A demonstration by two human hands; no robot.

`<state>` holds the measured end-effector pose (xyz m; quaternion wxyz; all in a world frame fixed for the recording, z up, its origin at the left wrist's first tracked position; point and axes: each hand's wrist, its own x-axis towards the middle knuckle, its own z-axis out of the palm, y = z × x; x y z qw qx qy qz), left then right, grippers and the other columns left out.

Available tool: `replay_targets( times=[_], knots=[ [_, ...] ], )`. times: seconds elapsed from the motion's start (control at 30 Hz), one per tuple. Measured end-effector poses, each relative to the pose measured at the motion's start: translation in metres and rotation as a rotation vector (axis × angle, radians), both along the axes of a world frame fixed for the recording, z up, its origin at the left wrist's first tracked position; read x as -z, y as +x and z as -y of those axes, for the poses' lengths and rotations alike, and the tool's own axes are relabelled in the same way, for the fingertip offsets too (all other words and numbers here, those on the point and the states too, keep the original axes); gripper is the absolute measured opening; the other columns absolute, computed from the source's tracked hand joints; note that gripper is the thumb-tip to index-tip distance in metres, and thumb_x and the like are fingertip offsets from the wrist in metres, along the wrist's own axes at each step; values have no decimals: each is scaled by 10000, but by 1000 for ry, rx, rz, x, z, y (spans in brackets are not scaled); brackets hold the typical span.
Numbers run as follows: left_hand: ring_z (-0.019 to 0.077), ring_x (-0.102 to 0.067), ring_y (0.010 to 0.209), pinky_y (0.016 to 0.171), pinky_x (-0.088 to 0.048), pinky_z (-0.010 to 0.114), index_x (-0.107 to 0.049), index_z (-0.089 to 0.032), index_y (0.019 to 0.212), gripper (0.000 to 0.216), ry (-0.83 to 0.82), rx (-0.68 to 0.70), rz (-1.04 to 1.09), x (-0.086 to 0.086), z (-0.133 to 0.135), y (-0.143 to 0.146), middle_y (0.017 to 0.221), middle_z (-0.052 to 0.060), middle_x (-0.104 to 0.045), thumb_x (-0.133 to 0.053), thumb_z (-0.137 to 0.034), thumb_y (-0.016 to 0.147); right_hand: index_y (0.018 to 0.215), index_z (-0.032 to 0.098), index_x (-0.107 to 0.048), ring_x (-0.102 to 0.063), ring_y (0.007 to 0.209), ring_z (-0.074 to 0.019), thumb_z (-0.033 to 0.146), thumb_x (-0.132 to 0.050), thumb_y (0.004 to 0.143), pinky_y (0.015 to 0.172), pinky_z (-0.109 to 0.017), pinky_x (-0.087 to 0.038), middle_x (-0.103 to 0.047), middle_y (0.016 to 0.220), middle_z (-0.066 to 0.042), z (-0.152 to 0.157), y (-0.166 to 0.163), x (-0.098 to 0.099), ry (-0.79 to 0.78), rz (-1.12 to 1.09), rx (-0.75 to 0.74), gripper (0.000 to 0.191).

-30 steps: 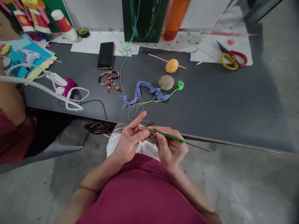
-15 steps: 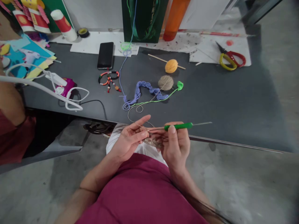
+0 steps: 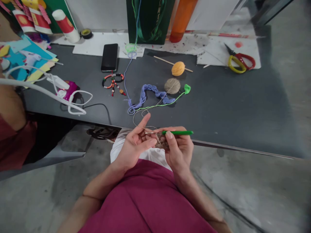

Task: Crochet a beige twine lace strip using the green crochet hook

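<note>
My right hand grips a green-handled crochet hook, held level with its metal tip pointing left. My left hand pinches a small beige crochet piece between the two hands, its index finger raised with the beige thread over it. That thread runs up to a beige yarn ball on the dark table. A purple crochet strip and a green thread with a small green piece lie next to the ball.
On the table are an orange yarn ball on a stick, a black phone, a beaded bracelet, scissors, a green bag and an orange bottle. White cable and another person's arm are at left.
My right hand swung the hook from slanting down-right to level, then slid it left toward the beige piece. My left index finger stays raised with the thread.
</note>
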<state>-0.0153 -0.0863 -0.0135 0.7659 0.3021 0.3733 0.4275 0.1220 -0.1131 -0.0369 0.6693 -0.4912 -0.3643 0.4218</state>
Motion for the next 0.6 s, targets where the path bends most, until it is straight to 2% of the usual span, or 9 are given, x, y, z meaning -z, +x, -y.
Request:
replay_targets(
  times=[0.07, 0.1, 0.17, 0.23, 0.3, 0.33, 0.47, 0.6],
  knots=[
    [102, -616, 735, 733, -531, 249, -554, -303, 1570, 909, 46, -14, -15, 2, 1, 0, 861, -29, -726, -942, -256, 749, 980, 293, -781, -823, 817, -225, 299, -754, 953, 622, -344, -676, -860, 924, -31, 3, 3, 4, 133, 242, 45, 39],
    [103, -624, 744, 750, -537, 251, -543, -307, 1577, 911, 59, -20, -17, 2, 2, 0, 865, -28, -728, -936, -250, 758, 994, 304, -795, -829, 834, -237, 263, -772, 934, 619, -357, -682, -870, 992, -38, 4, 3, 6, 203, 336, 67, 77],
    [101, -632, 746, 762, -542, 252, -546, -304, 1575, 900, 70, -20, -13, 2, 2, 1, 870, -26, -733, -933, -253, 764, 1036, 327, -807, -802, 688, -206, 212, -794, 908, 520, -333, -649, -870, 1098, -36, 6, 1, 9, 288, 394, 87, 172],
    [98, -636, 739, 760, -545, 252, -545, -294, 1575, 903, 54, -10, -16, 3, 2, 1, 874, -24, -736, -935, -256, 761, 1046, 326, -799, -671, 460, -127, 210, -773, 930, 380, -276, -539, -869, 1121, -30, 5, -3, 9, 270, 288, 99, 166],
    [101, -640, 736, 752, -547, 256, -542, -281, 1577, 910, 25, 1, -24, 2, 2, 0, 872, -23, -735, -934, -257, 756, 986, 305, -774, -570, 366, -90, 272, -752, 957, 316, -239, -436, -877, 1043, -22, 2, -6, 6, 187, 140, 119, 49],
    [105, -642, 735, 749, -548, 260, -542, -274, 1578, 910, 9, 9, -30, 2, 1, 0, 867, -22, -732, -930, -259, 756, 943, 298, -753, -583, 376, -96, 321, -754, 957, 321, -232, -428, -876, 985, -16, 0, -6, 4, 141, 82, 132, 27],
    [106, -619, 705, 725, -531, 270, -562, -249, 1567, 883, -20, 35, -47, 0, -1, -1, 812, -27, -698, -913, -254, 757, 889, 308, -681, -773, 636, -169, 489, -784, 909, 481, -253, -561, -831, 821, 16, -8, -2, 1, 30, -41, 90, 209],
    [100, -588, 698, 710, -506, 262, -618, -254, 1521, 825, -6, -3, -50, -1, -2, -1, 772, -38, -666, -906, -229, 749, 903, 316, -642, -768, 662, -165, 528, -762, 904, 462, -233, -543, -803, 796, 39, -10, 5, 2, -3, -122, -7, 244]
  ],
)
